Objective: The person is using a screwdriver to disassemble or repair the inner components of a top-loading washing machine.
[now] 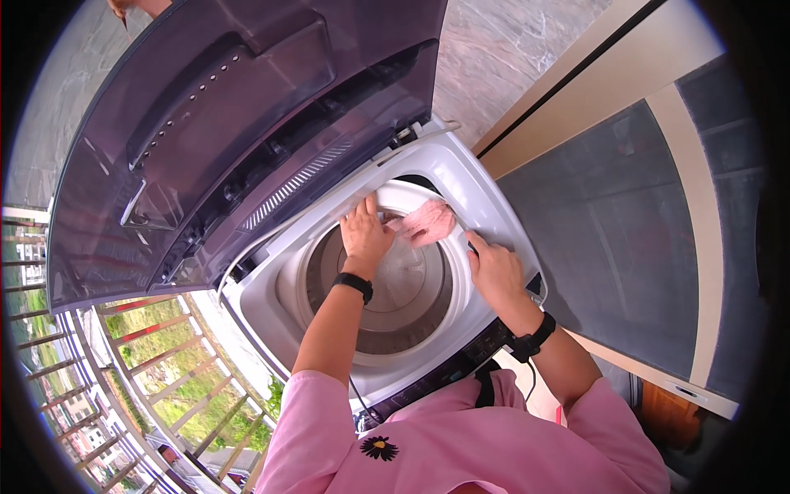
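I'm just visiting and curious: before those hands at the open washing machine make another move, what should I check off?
1. Lid swung up, away from the opening: ok.
2. Pink cloth within reach of the left hand: ok, it is right by the thumb.
3. Cloth firmly gripped by the left hand: cannot tell from this angle.
4. What the small dark item at the right hand is: cannot tell, it is mostly hidden.
5. Sleeves well back from the drum: ok, they are short.
6. Wrists bare: not ok, both wear black bands.
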Available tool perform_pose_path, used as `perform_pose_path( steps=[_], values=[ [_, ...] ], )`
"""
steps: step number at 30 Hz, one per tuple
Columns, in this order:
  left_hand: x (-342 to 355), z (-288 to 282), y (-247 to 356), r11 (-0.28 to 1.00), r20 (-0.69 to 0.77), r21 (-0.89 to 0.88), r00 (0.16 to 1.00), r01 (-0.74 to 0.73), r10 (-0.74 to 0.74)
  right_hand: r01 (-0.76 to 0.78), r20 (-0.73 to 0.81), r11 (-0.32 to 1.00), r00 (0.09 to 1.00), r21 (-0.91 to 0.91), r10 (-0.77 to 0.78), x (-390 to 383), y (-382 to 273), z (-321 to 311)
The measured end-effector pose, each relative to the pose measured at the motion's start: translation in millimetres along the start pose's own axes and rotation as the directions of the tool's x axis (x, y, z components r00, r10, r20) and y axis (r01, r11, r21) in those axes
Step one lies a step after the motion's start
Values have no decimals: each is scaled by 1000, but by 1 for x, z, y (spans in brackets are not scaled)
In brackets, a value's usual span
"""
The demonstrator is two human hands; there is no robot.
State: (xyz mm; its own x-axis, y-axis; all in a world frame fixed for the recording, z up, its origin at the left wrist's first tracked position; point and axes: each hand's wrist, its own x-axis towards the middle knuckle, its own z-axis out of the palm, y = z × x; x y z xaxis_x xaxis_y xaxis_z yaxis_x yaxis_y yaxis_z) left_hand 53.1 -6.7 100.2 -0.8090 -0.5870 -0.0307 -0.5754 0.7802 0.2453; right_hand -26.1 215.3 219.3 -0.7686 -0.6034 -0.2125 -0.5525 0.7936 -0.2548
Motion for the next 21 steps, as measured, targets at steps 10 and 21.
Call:
perform_pose_path(
  steps=[10,21],
  values=[
    [1,0,6,1000,87,3,996,3,-3,-28,75,998,997,57,24,32,-27,15],
    [1,9,-3,999,75,-54,997,-1,5,-162,217,977,958,-139,190,-8,-17,-6]
  ],
)
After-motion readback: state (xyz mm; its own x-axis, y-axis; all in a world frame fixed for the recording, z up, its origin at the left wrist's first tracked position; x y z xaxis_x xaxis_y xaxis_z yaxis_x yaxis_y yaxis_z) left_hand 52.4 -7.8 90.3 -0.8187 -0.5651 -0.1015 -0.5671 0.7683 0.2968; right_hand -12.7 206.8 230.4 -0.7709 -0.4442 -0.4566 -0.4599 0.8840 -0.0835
